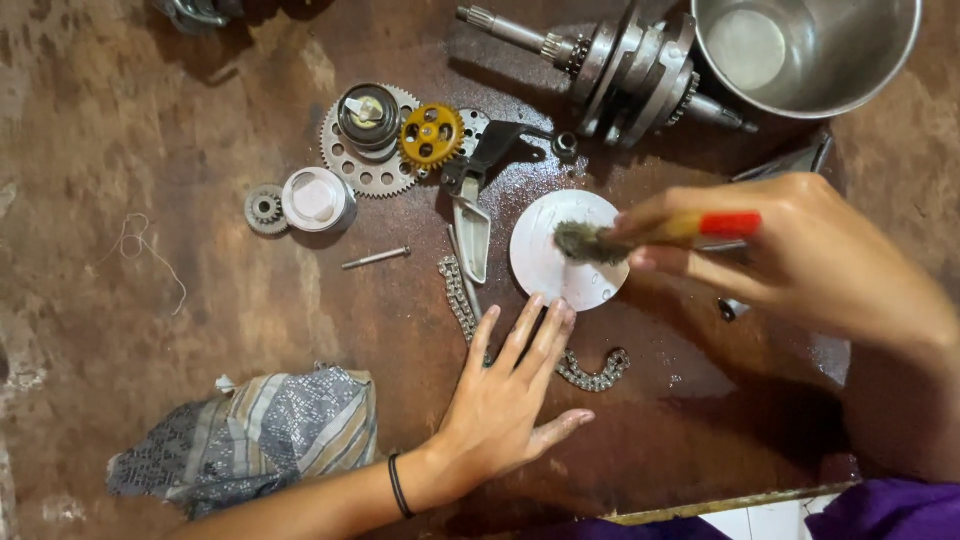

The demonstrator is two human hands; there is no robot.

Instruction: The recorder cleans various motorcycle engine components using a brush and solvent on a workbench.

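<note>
The right hand (790,260) pinches a brush (640,236) over the white disc (560,262) at frame centre; the left hand (505,395), fingers spread, pins its edge. Hard strokes could skid the disc toward the chain (590,378).

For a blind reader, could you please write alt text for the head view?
The right hand brushes a white disc with a dirty brush while the left hand steadies it; a chain, gears and a steel bowl lie around.
</note>
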